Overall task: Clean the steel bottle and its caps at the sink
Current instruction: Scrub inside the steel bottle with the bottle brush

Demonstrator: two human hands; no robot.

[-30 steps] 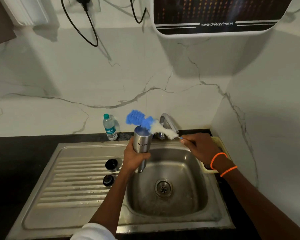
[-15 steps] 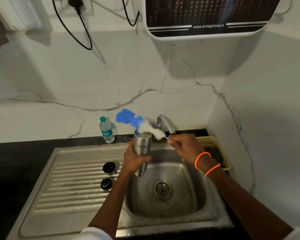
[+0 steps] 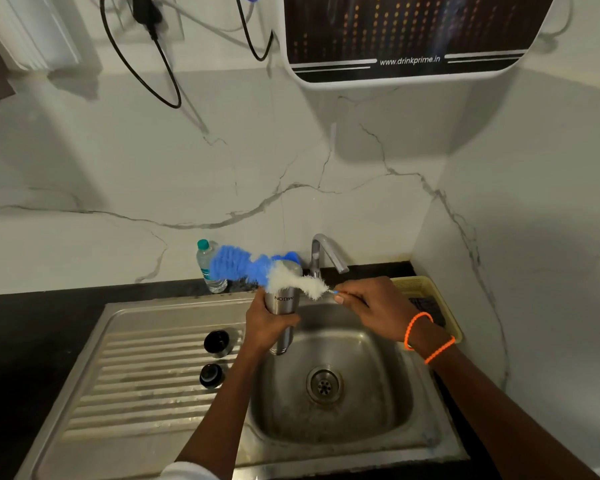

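My left hand (image 3: 269, 323) grips the steel bottle (image 3: 284, 306) upright over the left side of the sink basin (image 3: 368, 420). My right hand (image 3: 374, 306) pinches the thin handle of a bottle brush (image 3: 257, 268) with blue and white bristles. The brush lies across the bottle's open mouth, with the blue end sticking out to the left and the white bristles on the right. Two dark caps stand on the ribbed drainboard: one (image 3: 217, 342) farther back and one (image 3: 211, 375) nearer me, both left of my left arm.
A chrome tap (image 3: 326, 254) rises behind the bottle. A small plastic water bottle (image 3: 208, 266) stands on the dark counter behind the sink. A yellow basket (image 3: 426, 296) sits at the right rim. A water purifier (image 3: 406, 36) and black cables hang on the marble wall.
The brush has swung lower and now lies flatter across the bottle's mouth. Both hands keep their grip, and the bottle stays over the basin.
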